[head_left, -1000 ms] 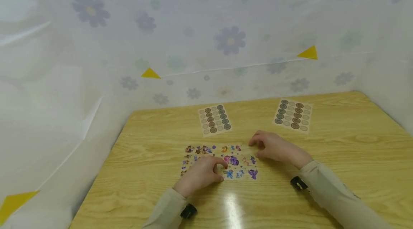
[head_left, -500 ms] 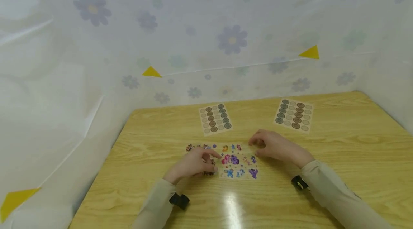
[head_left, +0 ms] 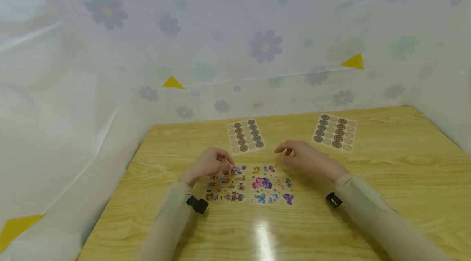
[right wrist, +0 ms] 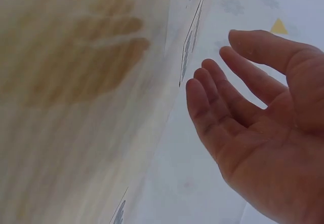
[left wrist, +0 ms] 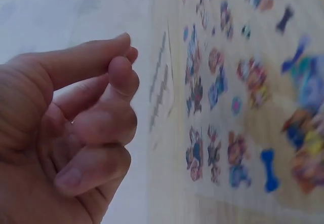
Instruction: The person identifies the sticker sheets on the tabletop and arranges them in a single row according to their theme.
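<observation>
Two cartoon sticker sheets lie side by side on the table: the left sheet (head_left: 231,187) bears small puppy-like figures, the right sheet (head_left: 263,183) pony-like ones. My left hand (head_left: 209,162) hovers around the far left corner of the puppy sheet. In the left wrist view its fingers are loosely bent, the thumb and index finger close together, and I see nothing between them; the sheet's printed figures (left wrist: 251,82) are beside it. My right hand (head_left: 307,159) is just beyond the far right corner of the pony sheet. Its relaxed fingers (right wrist: 217,97) hold nothing in the right wrist view.
Further back on the wooden table (head_left: 176,228) lie two sheets printed with rows of coin-like circles, one near the middle (head_left: 245,136) and one to the right (head_left: 335,132). Flower-patterned sheeting (head_left: 217,48) walls the table's back and sides.
My left hand has moved from over the middle of the sticker sheets to the far left corner, uncovering the puppy figures. The right hand has shifted slightly left and away from me.
</observation>
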The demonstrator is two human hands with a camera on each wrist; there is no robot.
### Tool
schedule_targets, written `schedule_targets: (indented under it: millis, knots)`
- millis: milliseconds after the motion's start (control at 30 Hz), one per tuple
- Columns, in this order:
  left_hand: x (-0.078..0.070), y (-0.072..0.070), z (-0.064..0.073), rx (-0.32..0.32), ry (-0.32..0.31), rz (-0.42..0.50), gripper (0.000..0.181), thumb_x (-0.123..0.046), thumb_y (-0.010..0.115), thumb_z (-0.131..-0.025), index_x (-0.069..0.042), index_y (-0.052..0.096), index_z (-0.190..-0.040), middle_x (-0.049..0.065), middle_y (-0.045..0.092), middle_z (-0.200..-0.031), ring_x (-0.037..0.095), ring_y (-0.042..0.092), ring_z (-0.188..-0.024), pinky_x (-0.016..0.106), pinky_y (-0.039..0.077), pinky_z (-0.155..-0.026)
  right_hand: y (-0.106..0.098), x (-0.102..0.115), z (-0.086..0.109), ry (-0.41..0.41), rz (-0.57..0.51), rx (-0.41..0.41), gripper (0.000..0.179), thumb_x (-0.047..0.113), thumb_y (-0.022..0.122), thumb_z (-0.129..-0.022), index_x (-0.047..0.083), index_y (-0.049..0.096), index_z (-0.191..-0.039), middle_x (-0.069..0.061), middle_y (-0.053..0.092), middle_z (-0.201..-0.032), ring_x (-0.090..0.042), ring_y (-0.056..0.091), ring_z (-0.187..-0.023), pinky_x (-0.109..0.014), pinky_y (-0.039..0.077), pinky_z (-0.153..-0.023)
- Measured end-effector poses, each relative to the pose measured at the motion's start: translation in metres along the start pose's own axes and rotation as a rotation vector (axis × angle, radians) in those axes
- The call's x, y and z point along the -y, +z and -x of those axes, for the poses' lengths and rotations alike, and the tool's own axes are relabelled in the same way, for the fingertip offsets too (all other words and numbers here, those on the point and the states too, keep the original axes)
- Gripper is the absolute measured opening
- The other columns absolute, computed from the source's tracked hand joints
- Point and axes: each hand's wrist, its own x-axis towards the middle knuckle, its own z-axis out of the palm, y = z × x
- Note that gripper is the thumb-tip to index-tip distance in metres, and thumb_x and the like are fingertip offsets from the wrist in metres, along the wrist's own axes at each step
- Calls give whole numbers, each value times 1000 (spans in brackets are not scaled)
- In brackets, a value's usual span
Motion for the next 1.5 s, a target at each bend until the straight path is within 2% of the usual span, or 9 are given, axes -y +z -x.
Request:
schedule_targets:
  millis: [100,167,267,433,700,867,1067,1267,1500]
  knots:
    - [3,-13,-18,39,-29,41,18,-9,66,-94,0,70,-109,22,62,-74,16,36,-44,28,31,-42,-4,-1,-17,-20,4,-1,33,8,59,-96,3,63,-128,-12,64,-121,-25,59,-104,-43,50,-87]
    - [7,-22,-31,34,-31,45,19,-9,65,-94,1,70,-111,20,63,-77,19,44,-47,28,34,-41,-7,-2,-29,-20,-3,8,34,7,59,-96,2,61,-129,-14,63,-123,-27,60,-107,-45,50,-89]
    - [16,-34,-50,-53,11,36,19,-4,63,-95,4,68,-111,21,66,-88,28,55,-59,31,42,-45,-8,-1,-49,-21,3,15,36,8,59,-96,1,59,-131,-15,59,-127,-30,58,-111,-46,49,-92]
    - [34,-42,-79,-244,74,-37,20,2,58,-95,4,67,-113,15,66,-109,27,61,-93,33,52,-77,-3,0,-74,-3,-3,32,40,7,60,-94,0,57,-134,-17,52,-132,-34,55,-117,-47,48,-95]
    - [49,-36,-109,-290,34,-131,45,-3,66,-89,-3,59,-133,16,59,-128,31,55,-117,46,44,-101,9,-11,-95,30,-37,97,46,9,70,-89,1,59,-132,-14,60,-126,-31,56,-117,-47,42,-103]
    - [48,-35,-117,-289,18,-190,63,-8,74,-83,-8,51,-142,16,51,-141,33,47,-129,48,36,-108,11,-17,-98,40,-73,72,46,6,71,-87,-2,60,-130,-14,62,-124,-31,56,-115,-46,43,-102]
    - [49,-35,-117,-252,-15,-227,68,-11,77,-81,-10,49,-143,16,46,-146,34,41,-135,49,31,-111,13,-19,-100,36,-68,57,45,4,72,-86,-4,60,-128,-15,62,-122,-31,57,-112,-44,46,-99]
    - [48,-38,-116,-226,-8,-274,74,-13,77,-81,-4,43,-146,18,46,-145,35,41,-134,48,30,-112,15,-20,-102,39,-73,55,44,3,71,-86,-5,60,-128,-16,61,-123,-32,57,-112,-45,46,-99]
    - [49,-43,-119,-223,-2,-241,75,-10,78,-79,-2,43,-145,18,49,-141,33,46,-129,44,34,-110,16,-24,-105,40,-91,59,46,3,71,-86,-4,59,-129,-16,61,-126,-32,56,-114,-46,45,-100]
